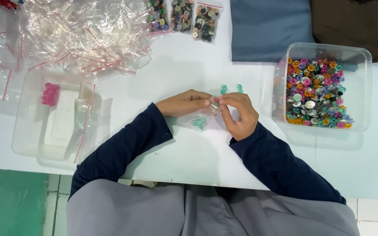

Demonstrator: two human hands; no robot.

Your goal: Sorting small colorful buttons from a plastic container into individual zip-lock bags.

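Observation:
My left hand [185, 102] and my right hand [238, 112] meet over the middle of the white table [189, 153], both pinching a small clear zip bag [203, 117]. Teal buttons show through the bag's lower part. Two loose teal buttons [231, 88] lie on the table just beyond my fingers. A clear plastic box [324, 50] of mixed coloured and silver buttons stands to the right of my right hand.
A clear tray [31, 131] at left holds a bag of pink buttons [50, 94] and another small bag. A heap of empty zip bags [75, 35] lies at the back left. Three filled button bags [182, 17] sit at the back centre.

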